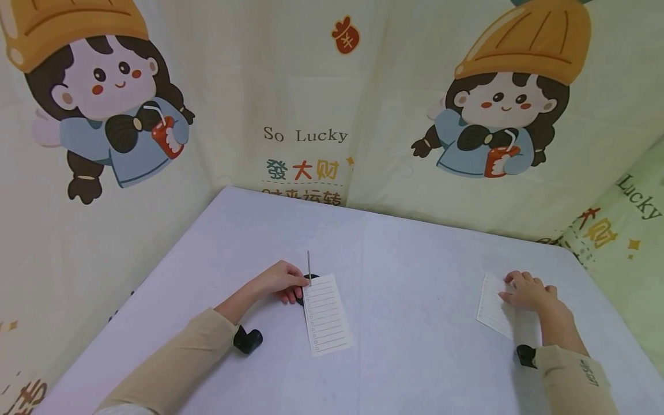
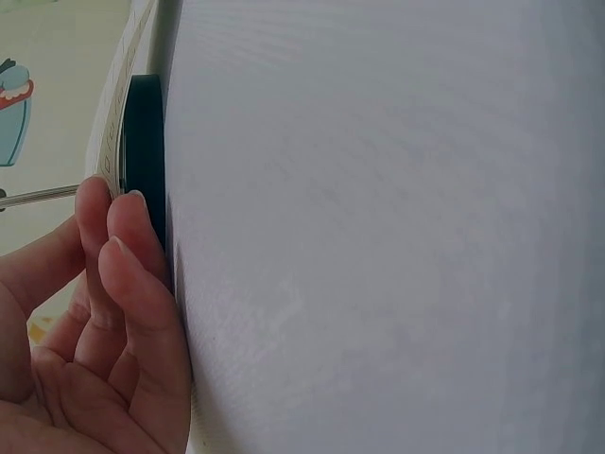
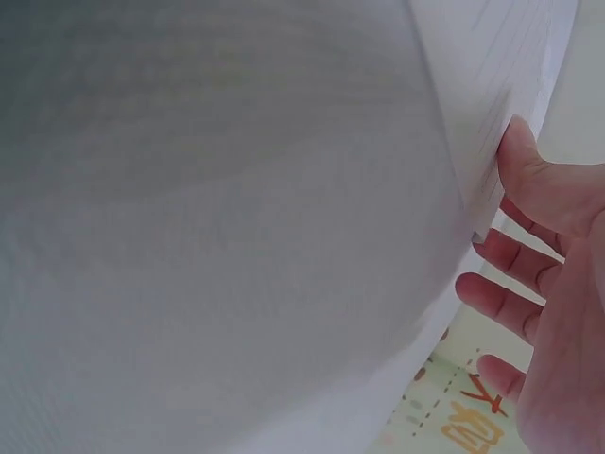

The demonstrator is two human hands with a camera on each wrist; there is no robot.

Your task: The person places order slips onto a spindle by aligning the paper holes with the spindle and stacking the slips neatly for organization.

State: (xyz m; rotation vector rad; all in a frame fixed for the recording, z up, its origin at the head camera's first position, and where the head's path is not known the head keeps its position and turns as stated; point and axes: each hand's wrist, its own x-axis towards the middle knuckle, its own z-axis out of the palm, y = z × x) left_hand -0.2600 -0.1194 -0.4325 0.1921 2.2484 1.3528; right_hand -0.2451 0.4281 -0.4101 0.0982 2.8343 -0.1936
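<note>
A thin metal spike [image 1: 308,265] stands upright on a round black base [image 1: 299,297], with lined checklist paper [image 1: 328,317] at its foot. My left hand [image 1: 280,282] pinches the paper's upper left corner beside the spike. In the left wrist view, the fingertips [image 2: 95,194] meet the paper's edge just above the dark base [image 2: 145,132]. Far to the right lies another lined paper [image 1: 493,305], partly covered by my right hand [image 1: 531,291]. The right wrist view has the thumb [image 3: 518,142] touching this paper [image 3: 473,113], with the other fingers loosely spread near its corner.
The white table [image 1: 415,323] runs back to a patterned curtain [image 1: 394,115] printed with cartoon figures and lettering. Each wrist carries a black camera mount, such as the one at my left cuff [image 1: 248,340].
</note>
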